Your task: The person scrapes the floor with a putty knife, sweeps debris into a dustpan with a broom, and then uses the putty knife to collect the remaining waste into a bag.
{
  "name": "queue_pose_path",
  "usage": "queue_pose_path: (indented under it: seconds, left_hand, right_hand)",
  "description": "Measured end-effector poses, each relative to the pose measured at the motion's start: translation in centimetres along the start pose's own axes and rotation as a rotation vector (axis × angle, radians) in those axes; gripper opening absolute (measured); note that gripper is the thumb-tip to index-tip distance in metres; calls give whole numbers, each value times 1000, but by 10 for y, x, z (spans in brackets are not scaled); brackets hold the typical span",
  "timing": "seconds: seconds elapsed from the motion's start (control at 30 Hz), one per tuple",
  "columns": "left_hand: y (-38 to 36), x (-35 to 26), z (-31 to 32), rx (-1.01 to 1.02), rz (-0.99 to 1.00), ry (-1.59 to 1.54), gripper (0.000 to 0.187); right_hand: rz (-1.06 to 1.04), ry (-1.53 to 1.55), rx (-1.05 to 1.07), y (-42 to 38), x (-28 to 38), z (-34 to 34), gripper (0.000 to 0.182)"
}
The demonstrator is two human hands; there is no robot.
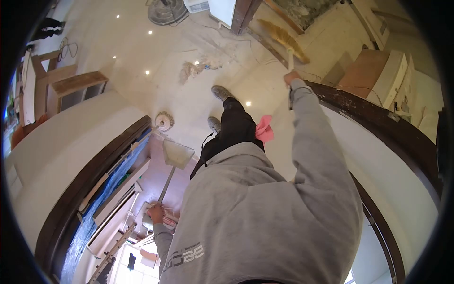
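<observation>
My left hand point(156, 213) is closed around the handle of a long-handled dustpan point(178, 154), whose pale pan hangs beside my left leg. Stretched out ahead on the other side, my right hand point(292, 77) grips the light handle of a broom point(283, 39). Its wide yellow bristles are near the dark door frame. On the floor in front of my shoes lies a small heap of dusty debris point(191, 71) with a bit of blue in it. A pink cloth point(265, 128) hangs at my right hip.
Dark wooden door frames point(378, 113) flank me on both sides. A round, fringed pale object point(164, 121) rests by the left frame. Wooden furniture point(78, 84) stands at left, a brown-topped unit point(364, 75) at right. A dark round item point(166, 12) lies ahead.
</observation>
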State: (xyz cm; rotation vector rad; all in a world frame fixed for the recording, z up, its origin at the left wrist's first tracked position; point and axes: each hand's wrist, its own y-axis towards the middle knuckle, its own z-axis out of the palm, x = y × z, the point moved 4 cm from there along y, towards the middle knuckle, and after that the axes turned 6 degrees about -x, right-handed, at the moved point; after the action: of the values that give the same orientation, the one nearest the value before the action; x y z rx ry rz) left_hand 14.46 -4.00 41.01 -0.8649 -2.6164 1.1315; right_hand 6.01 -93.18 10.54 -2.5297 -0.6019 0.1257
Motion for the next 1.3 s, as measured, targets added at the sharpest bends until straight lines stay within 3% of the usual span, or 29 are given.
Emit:
queue_pose_path:
  seconds: [0.03,0.07,0.13,0.2,0.33,0.4,0.47,0.6,0.67,0.73,0.8,0.87,0.93,1.0,1.03,1.1,1.17,1.23,1.3]
  left_hand:
    - [2,-3,-3,-2,0,5,21]
    - [3,-5,-9,4,-3,12,21]
    - [9,-6,-18,13,2,20,22]
    - [12,-4,-15,-2,54,16,23]
    - [-4,-11,12,41,44,-77,24]
    - [-3,-14,25,36,36,-110,27]
    - [-5,-21,39,39,21,-133,28]
    - [4,-31,52,59,49,-131,30]
    - [3,-40,55,61,55,-103,31]
    - [0,-46,55,51,54,-76,31]
    - [-2,-51,54,49,78,-23,32]
    - [-4,-53,46,47,75,-5,32]
    - [-8,-55,37,44,78,16,32]
    - [-11,-59,26,37,104,45,31]
    - [-12,-58,18,27,109,54,31]
    - [-13,-54,11,18,91,29,31]
    - [-3,-43,11,-2,113,8,31]
    - [7,-29,15,8,125,-36,31]
    - [16,-19,25,-3,142,-58,29]
  right_hand:
    - [-134,-144,95,7,18,20,38]
    - [-127,-140,103,-1,27,19,38]
    - [-353,-274,683,-28,42,25,33]
    - [-189,95,478,-47,7,8,34]
    - [-28,518,643,-110,-67,-113,49]
    - [188,634,578,-145,-90,-187,69]
    - [221,706,622,-159,-113,-238,75]
    - [299,757,605,-173,-106,-299,63]
    - [154,710,514,-153,-100,-296,50]
    - [63,672,385,-114,-94,-251,45]
    - [-3,337,156,-66,-71,-191,42]
    - [-49,381,-6,19,-78,-71,47]
    - [118,185,1,-18,13,-89,44]
    - [141,159,136,-26,63,-67,45]
    - [69,73,70,-21,75,-37,44]
    - [0,-4,-1,-27,95,-10,44]
    - [-44,-12,428,-66,109,-11,41]
    - [-116,130,258,-85,91,-7,38]
    - [-172,258,329,-102,61,-19,32]
